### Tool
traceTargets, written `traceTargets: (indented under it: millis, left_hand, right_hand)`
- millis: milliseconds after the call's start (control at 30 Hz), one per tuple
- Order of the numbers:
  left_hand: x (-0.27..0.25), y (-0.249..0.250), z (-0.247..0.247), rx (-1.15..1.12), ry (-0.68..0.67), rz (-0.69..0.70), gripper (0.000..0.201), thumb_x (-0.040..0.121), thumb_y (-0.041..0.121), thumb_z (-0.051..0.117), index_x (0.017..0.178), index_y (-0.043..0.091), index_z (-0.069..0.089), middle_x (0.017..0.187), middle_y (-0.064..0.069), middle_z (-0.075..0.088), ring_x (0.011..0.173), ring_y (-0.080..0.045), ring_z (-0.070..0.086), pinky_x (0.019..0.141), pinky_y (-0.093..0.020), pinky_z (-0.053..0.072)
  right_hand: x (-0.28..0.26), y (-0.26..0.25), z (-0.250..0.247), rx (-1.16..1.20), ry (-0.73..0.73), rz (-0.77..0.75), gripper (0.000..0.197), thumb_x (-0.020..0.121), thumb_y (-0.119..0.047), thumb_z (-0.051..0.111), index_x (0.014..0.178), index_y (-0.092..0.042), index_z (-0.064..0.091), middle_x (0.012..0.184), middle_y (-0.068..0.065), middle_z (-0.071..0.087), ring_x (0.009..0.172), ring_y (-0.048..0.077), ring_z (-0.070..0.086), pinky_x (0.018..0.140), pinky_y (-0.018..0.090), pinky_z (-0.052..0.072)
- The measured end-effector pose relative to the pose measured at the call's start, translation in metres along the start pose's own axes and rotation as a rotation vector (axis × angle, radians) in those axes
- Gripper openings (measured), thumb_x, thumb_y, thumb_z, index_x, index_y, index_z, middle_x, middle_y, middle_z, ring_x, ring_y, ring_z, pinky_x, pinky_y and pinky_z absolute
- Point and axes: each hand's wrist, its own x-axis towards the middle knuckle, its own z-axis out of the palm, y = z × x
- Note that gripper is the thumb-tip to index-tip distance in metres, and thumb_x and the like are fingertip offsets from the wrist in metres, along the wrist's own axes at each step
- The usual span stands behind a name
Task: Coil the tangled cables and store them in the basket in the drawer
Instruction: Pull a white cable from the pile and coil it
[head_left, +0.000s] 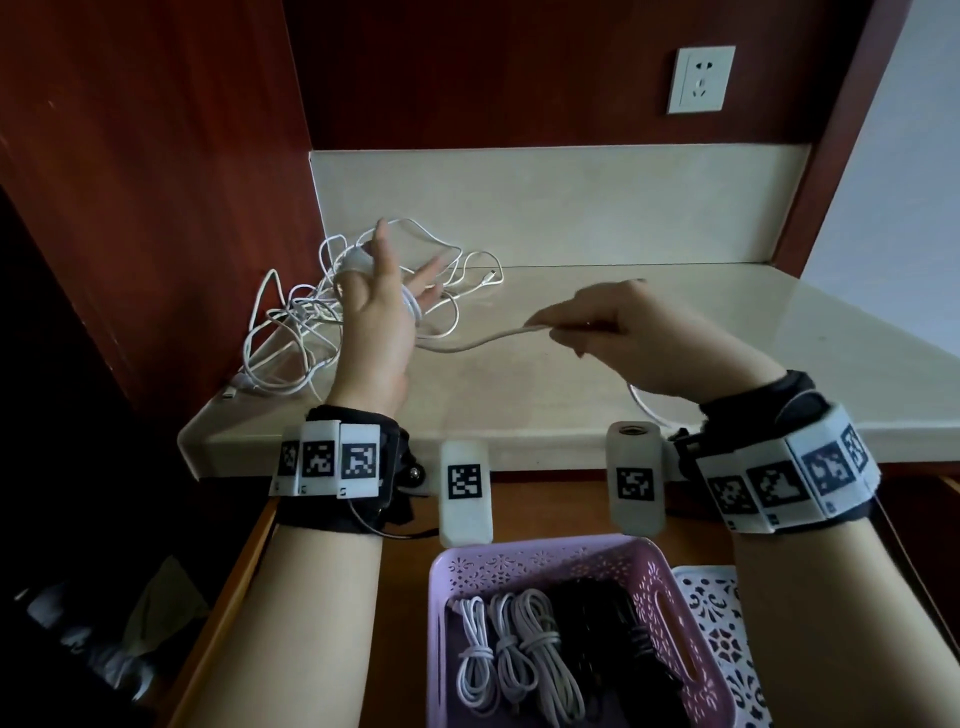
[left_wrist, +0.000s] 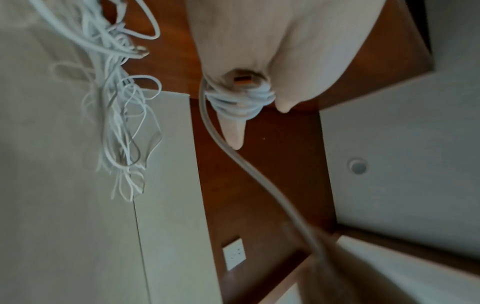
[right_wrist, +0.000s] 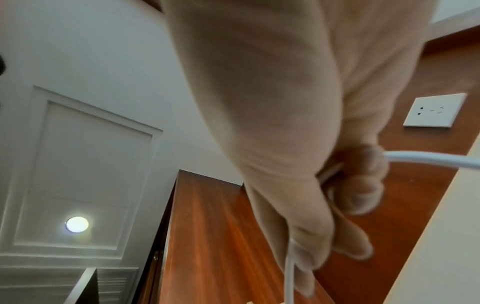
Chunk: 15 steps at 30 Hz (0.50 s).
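Observation:
A tangle of white cables (head_left: 296, 317) lies at the back left of the beige counter (head_left: 675, 332); the left wrist view shows the tangle (left_wrist: 116, 102) too. My left hand (head_left: 387, 291) is raised beside it, fingers spread, with one white cable (left_wrist: 240, 100) wound in several turns round the fingers and its plug (left_wrist: 241, 79) pinched at their base. That cable (head_left: 483, 340) runs right to my right hand (head_left: 550, 323), which pinches it between thumb and fingers (right_wrist: 363, 185). A lilac basket (head_left: 519, 561) sits in the open drawer.
White coiled cables (head_left: 509, 654) and black ones (head_left: 613, 623) lie in the lilac basket. A white lattice basket (head_left: 717, 623) stands to its right. Red-brown wood panels enclose the counter, and a wall socket (head_left: 701, 78) is on the back panel.

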Motion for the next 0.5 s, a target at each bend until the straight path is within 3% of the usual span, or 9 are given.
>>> traceTargets:
  millis: [33, 100, 167, 267, 333, 400, 500]
  left_hand:
    - [0.0, -0.004, 0.001, 0.122, -0.057, -0.003, 0.026, 0.104, 0.028, 0.035, 0.126, 0.017, 0.044, 0.123, 0.009, 0.049, 0.093, -0.01, 0.069, 0.075, -0.023, 0.055]
    - [-0.003, -0.011, 0.003, 0.343, -0.196, -0.009, 0.031, 0.104, 0.028, 0.033, 0.13, 0.012, 0.041, 0.116, -0.005, 0.054, 0.087, -0.008, 0.069, 0.069, -0.022, 0.054]
    - [-0.009, -0.012, 0.006, 0.45, -0.348, -0.077, 0.033, 0.104, 0.027, 0.032, 0.123, 0.002, 0.039, 0.091, -0.013, 0.054, 0.063, -0.009, 0.069, 0.053, -0.022, 0.052]
    - [-0.02, -0.01, 0.008, 0.514, -0.555, -0.213, 0.035, 0.105, 0.03, 0.026, 0.112, -0.001, 0.04, 0.059, -0.01, 0.062, 0.033, -0.015, 0.051, 0.038, -0.02, 0.036]
    - [-0.023, -0.009, 0.007, 0.558, -0.649, -0.253, 0.047, 0.105, 0.036, 0.026, 0.111, -0.004, 0.049, 0.045, -0.005, 0.054, 0.027, -0.014, 0.034, 0.037, -0.016, 0.027]
    - [-0.026, -0.005, 0.006, 0.532, -0.735, -0.312, 0.058, 0.103, 0.043, 0.022, 0.109, -0.004, 0.055, 0.041, -0.002, 0.041, 0.027, -0.011, 0.022, 0.035, -0.014, 0.019]
    - [-0.029, 0.006, 0.004, 0.476, -0.819, -0.362, 0.07, 0.098, 0.053, 0.018, 0.105, -0.001, 0.06, 0.043, 0.001, 0.027, 0.029, -0.008, 0.015, 0.033, -0.011, 0.014]
  right_hand:
    - [0.0, -0.002, 0.0, 0.014, 0.042, -0.04, 0.023, 0.091, -0.011, 0.06, 0.108, -0.023, 0.071, 0.067, -0.013, 0.056, 0.063, -0.003, 0.049, 0.061, 0.008, 0.035]
    - [0.0, -0.008, -0.001, 0.063, 0.135, -0.107, 0.019, 0.087, -0.01, 0.065, 0.101, -0.019, 0.074, 0.07, -0.012, 0.061, 0.066, 0.004, 0.054, 0.062, 0.01, 0.036]
    - [-0.001, -0.013, -0.001, 0.144, 0.257, -0.123, 0.011, 0.083, -0.009, 0.07, 0.092, -0.013, 0.075, 0.072, -0.006, 0.068, 0.065, 0.01, 0.06, 0.061, 0.017, 0.043]
    - [0.0, -0.011, 0.002, 0.187, 0.399, -0.075, 0.005, 0.078, -0.014, 0.076, 0.081, -0.013, 0.073, 0.069, -0.011, 0.067, 0.056, -0.001, 0.056, 0.056, 0.013, 0.039]
    - [0.002, -0.005, 0.004, 0.113, 0.466, -0.035, 0.016, 0.073, -0.03, 0.079, 0.072, -0.018, 0.069, 0.056, -0.015, 0.056, 0.049, 0.005, 0.047, 0.052, 0.021, 0.036]
    - [0.003, 0.0, 0.005, 0.019, 0.512, 0.002, 0.037, 0.068, -0.051, 0.076, 0.063, -0.017, 0.063, 0.045, -0.01, 0.044, 0.044, 0.012, 0.037, 0.048, 0.027, 0.031]
    - [0.004, 0.004, 0.004, -0.027, 0.5, 0.027, 0.048, 0.065, -0.06, 0.071, 0.061, -0.013, 0.065, 0.044, -0.006, 0.038, 0.044, 0.013, 0.032, 0.049, 0.027, 0.027]
